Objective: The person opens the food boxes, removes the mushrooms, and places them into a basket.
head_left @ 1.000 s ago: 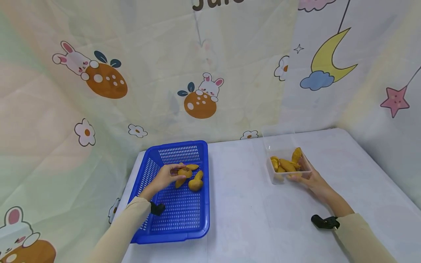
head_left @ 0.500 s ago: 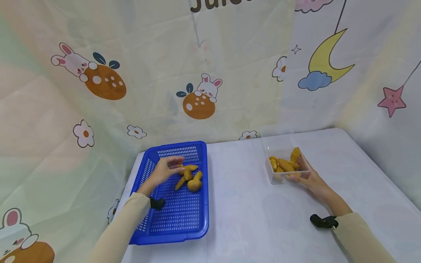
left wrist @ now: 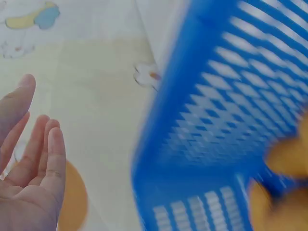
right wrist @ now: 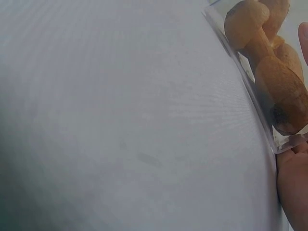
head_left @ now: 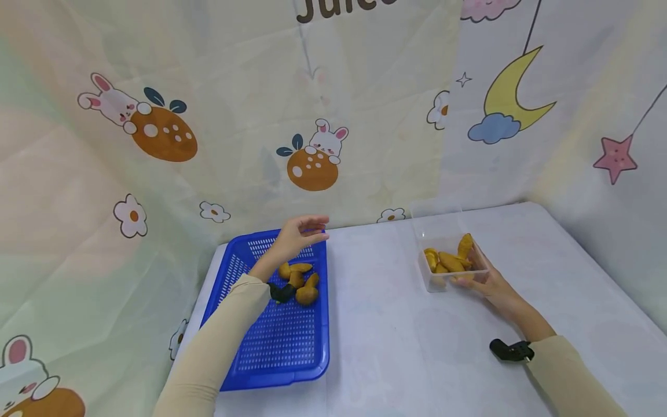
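The left hand (head_left: 301, 236) holds nothing. Its thumb and fingers are spread apart, up in the air by the far edge of the blue basket (head_left: 281, 379). The basket has lots of little holes. Yellow-brown mushrooms (head_left: 307, 296) lie inside it, near its right side, and a black camera (head_left: 282, 293) on the left wrist hides some of them. The right hand (head_left: 495, 289) grips the near right corner of a clear plastic box (head_left: 433, 285). More mushrooms (head_left: 452, 262) sit in there, close together, with one sticking up at the right. The see-through lid (head_left: 436, 219) stands up at the back. The box and basket are well apart on the white table (head_left: 385, 324).
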The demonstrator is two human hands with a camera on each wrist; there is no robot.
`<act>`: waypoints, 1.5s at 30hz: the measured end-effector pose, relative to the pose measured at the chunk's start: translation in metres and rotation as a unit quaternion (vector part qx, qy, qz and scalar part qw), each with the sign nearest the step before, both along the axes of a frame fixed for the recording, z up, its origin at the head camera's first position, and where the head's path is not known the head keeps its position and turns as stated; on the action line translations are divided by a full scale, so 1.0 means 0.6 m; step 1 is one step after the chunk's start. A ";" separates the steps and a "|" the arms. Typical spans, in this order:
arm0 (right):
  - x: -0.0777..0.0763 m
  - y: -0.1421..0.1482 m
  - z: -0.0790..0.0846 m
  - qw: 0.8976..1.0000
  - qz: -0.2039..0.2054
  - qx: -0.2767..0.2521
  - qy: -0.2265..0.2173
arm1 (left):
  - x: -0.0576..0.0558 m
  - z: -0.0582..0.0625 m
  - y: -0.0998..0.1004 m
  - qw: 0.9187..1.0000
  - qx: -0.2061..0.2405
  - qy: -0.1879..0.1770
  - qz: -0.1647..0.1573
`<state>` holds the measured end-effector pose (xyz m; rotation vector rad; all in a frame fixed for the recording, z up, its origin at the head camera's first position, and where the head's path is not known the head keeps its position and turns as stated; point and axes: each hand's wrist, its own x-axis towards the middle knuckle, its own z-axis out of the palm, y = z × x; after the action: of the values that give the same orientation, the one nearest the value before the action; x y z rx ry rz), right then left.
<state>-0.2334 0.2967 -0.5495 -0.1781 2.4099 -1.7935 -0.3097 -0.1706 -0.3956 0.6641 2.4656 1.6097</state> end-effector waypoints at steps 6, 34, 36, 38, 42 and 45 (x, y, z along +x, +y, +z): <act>-0.001 0.003 0.000 1.000 0.003 -0.004 0.011 | -0.019 0.009 0.081 0.999 0.020 0.014 -0.023; -0.003 0.003 -0.005 0.999 0.010 -0.025 0.029 | -0.046 -0.078 0.395 0.974 -0.076 0.013 -0.213; -0.002 0.003 -0.003 0.999 0.013 -0.032 0.030 | -0.046 -0.082 0.404 0.972 -0.088 0.014 -0.216; 0.000 0.003 -0.001 0.999 0.013 -0.032 0.028 | -0.046 -0.086 0.413 0.971 -0.097 0.014 -0.219; 0.000 0.003 -0.003 0.999 0.016 -0.038 0.027 | -0.049 -0.100 0.425 0.967 -0.110 0.026 -0.227; -0.002 0.004 -0.007 0.998 0.027 -0.050 0.033 | -0.051 -0.111 0.432 0.963 -0.129 0.044 -0.233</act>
<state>-0.2343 0.2991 -0.5537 -0.3137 2.3360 -1.9143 -0.3403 0.0885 -0.4620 1.1820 2.2809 1.0853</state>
